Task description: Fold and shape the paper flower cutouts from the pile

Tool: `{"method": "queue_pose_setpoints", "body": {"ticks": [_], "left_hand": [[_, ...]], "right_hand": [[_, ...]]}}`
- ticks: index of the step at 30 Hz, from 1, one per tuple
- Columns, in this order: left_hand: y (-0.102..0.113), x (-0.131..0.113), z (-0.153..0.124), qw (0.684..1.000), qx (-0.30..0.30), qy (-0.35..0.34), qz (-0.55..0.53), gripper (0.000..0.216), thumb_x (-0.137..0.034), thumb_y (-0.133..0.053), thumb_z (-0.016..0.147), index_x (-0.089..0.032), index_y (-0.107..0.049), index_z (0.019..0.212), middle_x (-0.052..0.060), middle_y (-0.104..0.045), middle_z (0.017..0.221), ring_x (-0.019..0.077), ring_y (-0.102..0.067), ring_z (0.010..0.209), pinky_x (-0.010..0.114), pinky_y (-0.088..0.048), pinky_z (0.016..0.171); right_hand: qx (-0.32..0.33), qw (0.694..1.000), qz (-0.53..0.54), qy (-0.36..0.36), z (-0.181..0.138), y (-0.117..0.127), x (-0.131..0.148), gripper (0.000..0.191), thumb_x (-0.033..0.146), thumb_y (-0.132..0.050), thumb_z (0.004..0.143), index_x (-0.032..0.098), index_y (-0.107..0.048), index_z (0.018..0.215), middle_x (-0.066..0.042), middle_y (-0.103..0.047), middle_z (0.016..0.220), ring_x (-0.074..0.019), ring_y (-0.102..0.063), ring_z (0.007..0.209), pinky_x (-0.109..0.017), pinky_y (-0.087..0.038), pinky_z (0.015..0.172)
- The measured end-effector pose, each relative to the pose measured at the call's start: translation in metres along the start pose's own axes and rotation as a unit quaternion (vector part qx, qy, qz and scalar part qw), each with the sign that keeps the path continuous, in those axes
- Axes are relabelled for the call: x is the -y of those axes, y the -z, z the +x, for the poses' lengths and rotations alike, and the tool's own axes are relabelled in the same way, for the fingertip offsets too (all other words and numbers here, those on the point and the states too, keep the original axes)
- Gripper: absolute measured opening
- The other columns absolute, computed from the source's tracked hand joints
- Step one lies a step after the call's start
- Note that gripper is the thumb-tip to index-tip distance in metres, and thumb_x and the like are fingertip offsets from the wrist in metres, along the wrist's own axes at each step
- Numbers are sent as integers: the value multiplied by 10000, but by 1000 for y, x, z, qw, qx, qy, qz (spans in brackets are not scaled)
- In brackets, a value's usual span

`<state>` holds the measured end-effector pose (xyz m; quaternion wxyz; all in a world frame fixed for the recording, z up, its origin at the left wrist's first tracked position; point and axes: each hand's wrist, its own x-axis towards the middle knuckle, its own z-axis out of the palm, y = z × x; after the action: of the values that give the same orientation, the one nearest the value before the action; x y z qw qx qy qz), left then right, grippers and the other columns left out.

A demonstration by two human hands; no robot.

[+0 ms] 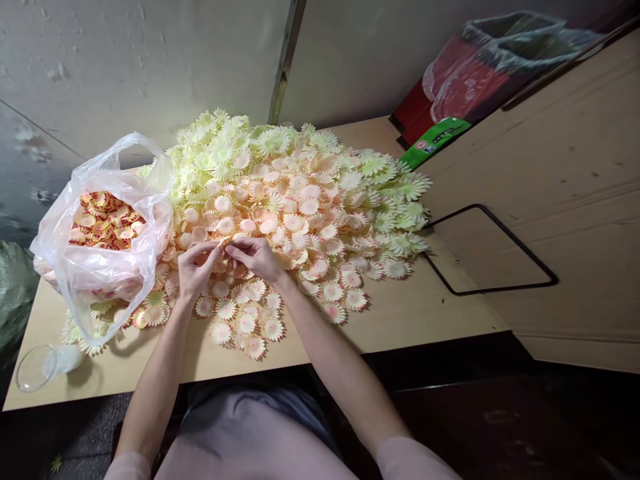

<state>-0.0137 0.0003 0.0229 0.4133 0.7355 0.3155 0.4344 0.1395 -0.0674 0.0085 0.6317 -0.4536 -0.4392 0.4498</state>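
Note:
My left hand (197, 267) and my right hand (255, 257) meet at the fingertips over the near side of a heap of artificial flower pieces (300, 200). Both are closed in a pinch around a small orange-yellow artificial flower piece (226, 244), mostly covered by the fingers. Pale pink, toothed-edge pieces spread around and below the hands, and light green ones lie along the back and right of the heap. Left of my hands stands an open white plastic bag (117, 263) full of red-and-yellow flower pieces (107, 220).
A clear cup (45, 367) lies tipped at the table's (390, 333) front left corner. On the right stand a large cardboard sheet (560, 200) and a black wire frame (500, 292). Red bins with plastic liners (465, 80) and a green packet (435, 143) are at the back right.

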Motion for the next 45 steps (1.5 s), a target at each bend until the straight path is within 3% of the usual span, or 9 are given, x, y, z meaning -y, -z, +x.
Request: {"method": "queue_pose_setpoints", "body": {"ticks": [3, 9, 12, 22, 38, 45], "left_hand": [[1, -3, 0, 999, 39, -7, -32, 207, -352, -665, 825, -190, -771, 895, 71, -747, 893, 184, -650, 849, 307, -505, 789], [-1, -1, -1, 998, 27, 39, -38, 247, -363, -721, 771, -169, -755, 919, 70, -748, 899, 177, -677, 799, 281, -520, 735], [-1, 2, -1, 999, 35, 27, -25, 237, -353, -706, 788, -172, -753, 933, 74, -749, 919, 180, -685, 840, 285, -524, 779], [-1, 3, 1, 999, 48, 15, 17, 262, -399, -650, 826, -162, -736, 898, 76, -739, 879, 182, -677, 807, 288, -526, 745], [0, -1, 2, 998, 49, -28, 31, 208, -366, -648, 835, -177, -732, 847, 78, -715, 889, 179, -656, 839, 316, -512, 812], [-2, -2, 0, 999, 47, 22, 17, 235, -382, -673, 809, -165, -742, 868, 69, -728, 863, 170, -665, 778, 284, -518, 736]], "right_hand": [[-10, 1000, -1, -4, 0, -1, 0, 335, 466, -740, 727, 146, -698, 817, -16, -658, 705, -102, -563, 552, -229, -487, 508], [9, 1000, 7, -11, 1, 1, -3, 313, 439, -759, 709, 142, -700, 787, -19, -651, 705, -113, -586, 606, -240, -507, 569], [2, 1000, 7, -16, 1, 2, -5, 306, 417, -764, 706, 141, -704, 824, -33, -680, 753, -118, -612, 624, -248, -523, 599], [27, 999, -21, -32, -3, 5, -1, 319, 438, -704, 777, 129, -712, 858, -6, -642, 620, -118, -605, 514, -226, -475, 487], [36, 998, -43, -17, -2, 5, 1, 310, 447, -669, 802, 140, -712, 827, -16, -653, 654, -116, -590, 594, -232, -476, 575], [28, 999, -22, -19, -2, 6, -2, 257, 399, -691, 772, 142, -694, 783, 1, -627, 632, -108, -569, 590, -233, -470, 597]]}}
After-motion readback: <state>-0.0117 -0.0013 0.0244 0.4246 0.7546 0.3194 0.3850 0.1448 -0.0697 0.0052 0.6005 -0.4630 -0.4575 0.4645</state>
